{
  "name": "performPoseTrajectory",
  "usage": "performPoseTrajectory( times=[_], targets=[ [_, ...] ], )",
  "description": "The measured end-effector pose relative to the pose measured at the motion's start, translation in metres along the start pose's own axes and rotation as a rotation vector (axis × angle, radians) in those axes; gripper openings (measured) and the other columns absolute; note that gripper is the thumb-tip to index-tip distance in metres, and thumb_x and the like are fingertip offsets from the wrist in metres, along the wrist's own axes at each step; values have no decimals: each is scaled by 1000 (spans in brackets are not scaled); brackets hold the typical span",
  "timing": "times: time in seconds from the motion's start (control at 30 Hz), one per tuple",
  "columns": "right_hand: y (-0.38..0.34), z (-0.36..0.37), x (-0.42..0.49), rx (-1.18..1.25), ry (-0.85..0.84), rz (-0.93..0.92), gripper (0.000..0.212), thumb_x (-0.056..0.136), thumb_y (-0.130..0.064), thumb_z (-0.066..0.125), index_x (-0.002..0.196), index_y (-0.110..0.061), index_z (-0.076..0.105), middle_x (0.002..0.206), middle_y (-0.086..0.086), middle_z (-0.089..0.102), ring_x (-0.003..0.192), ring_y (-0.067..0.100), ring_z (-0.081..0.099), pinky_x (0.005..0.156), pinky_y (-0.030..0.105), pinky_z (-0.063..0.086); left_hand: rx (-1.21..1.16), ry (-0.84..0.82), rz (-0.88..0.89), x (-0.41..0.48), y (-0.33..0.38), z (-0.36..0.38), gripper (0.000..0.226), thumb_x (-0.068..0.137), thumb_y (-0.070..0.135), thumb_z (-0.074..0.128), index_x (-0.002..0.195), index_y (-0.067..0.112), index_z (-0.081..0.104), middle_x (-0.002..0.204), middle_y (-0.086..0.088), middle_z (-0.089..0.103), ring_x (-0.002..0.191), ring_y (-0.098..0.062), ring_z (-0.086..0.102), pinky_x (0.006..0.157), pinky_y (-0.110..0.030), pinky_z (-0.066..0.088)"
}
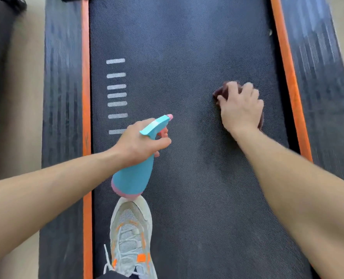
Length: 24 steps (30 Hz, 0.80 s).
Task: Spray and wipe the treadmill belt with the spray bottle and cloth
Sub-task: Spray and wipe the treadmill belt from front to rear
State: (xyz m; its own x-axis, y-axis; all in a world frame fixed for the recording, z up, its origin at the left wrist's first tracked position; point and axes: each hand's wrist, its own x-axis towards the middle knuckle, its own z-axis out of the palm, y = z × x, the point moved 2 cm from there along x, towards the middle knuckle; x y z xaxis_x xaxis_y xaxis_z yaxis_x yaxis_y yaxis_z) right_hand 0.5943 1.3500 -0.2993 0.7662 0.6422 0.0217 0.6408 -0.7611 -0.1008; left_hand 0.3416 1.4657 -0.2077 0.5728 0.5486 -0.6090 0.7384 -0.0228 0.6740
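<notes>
Two hands busy over the treadmill belt [177,47], person standing on it w/ one shoe [130,234]. L hand [138,142] wraps the spray bottle [135,178], finger at trigger, nozzle fwd, prob ready to mist. R hand [241,109] clutches dark cloth [220,91], pressed on belt's right side to wipe

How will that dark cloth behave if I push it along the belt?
Probably floppy: the cloth is bunched under the right hand. It likely drags rather than slides on the textured treadmill belt. Seems light, so it needs pressing down.
</notes>
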Motion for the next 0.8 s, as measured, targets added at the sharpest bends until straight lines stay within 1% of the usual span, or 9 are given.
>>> performPoseTrajectory(
  times=[0.13,0.23,0.3,0.37,0.43,0.5,0.57,0.7,0.8],
  targets=[
    [-16,-2,-54,-60,59,-77,34,97,-50,50,112,-20,52,111,18,53,97,37,52,77,49,43,8,8,-27,2,-6,-6,53,60,54,75,106,27,74,102,1,77,73,-29,79,83,-55,64],
    [-21,-2,-142,-24,-16,-343,30,98,-50,52,111,-23,56,101,14,52,87,34,52,70,47,40,-5,8,-39,3,-8,-10,57,61,54,75,111,27,73,104,-2,76,68,-30,78,86,-56,63],
    [-16,0,-148,-23,-50,-503,30,98,-50,52,110,-23,58,100,14,54,85,34,53,69,47,41,-15,4,-40,3,-10,-10,50,61,53,74,103,26,73,107,-1,77,67,-29,79,87,-54,63],
    [-19,3,-110,-33,-39,-476,33,97,-53,49,110,-23,56,103,15,54,88,35,54,70,47,43,-55,31,-50,2,-13,-10,46,61,52,75,98,24,73,108,0,77,68,-27,78,84,-50,65],
    [-32,2,-53,-3,12,-313,35,97,-53,50,115,-23,54,112,17,54,97,37,54,76,48,45,-89,42,-59,1,-15,-9,53,61,48,77,106,21,75,107,-2,76,63,-23,76,80,-43,65],
    [-45,3,-3,18,-36,-166,39,99,-53,48,122,-22,52,122,18,51,107,38,51,84,50,44,-107,43,-62,1,-17,-9,52,67,42,78,115,23,74,105,-2,75,61,-21,75,77,-40,63],
    [-54,4,8,-2,-48,-128,39,100,-53,47,123,-21,50,125,18,49,110,38,50,86,51,43,-125,53,-64,0,-16,-10,52,68,41,77,117,25,74,103,3,75,61,-20,74,74,-37,61],
    [-51,-1,-80,-14,8,-268,33,98,-51,51,114,-23,54,109,15,52,94,35,51,76,48,40,-122,46,-61,1,-14,-13,44,66,45,78,107,31,75,106,6,76,70,-25,78,86,-52,64],
    [-38,0,-151,1,-38,-487,31,97,-51,52,110,-24,59,99,12,53,85,33,52,69,46,40,-127,43,-73,1,-15,-13,57,65,46,78,119,29,72,107,-2,76,68,-23,77,87,-48,65]
  ],
)
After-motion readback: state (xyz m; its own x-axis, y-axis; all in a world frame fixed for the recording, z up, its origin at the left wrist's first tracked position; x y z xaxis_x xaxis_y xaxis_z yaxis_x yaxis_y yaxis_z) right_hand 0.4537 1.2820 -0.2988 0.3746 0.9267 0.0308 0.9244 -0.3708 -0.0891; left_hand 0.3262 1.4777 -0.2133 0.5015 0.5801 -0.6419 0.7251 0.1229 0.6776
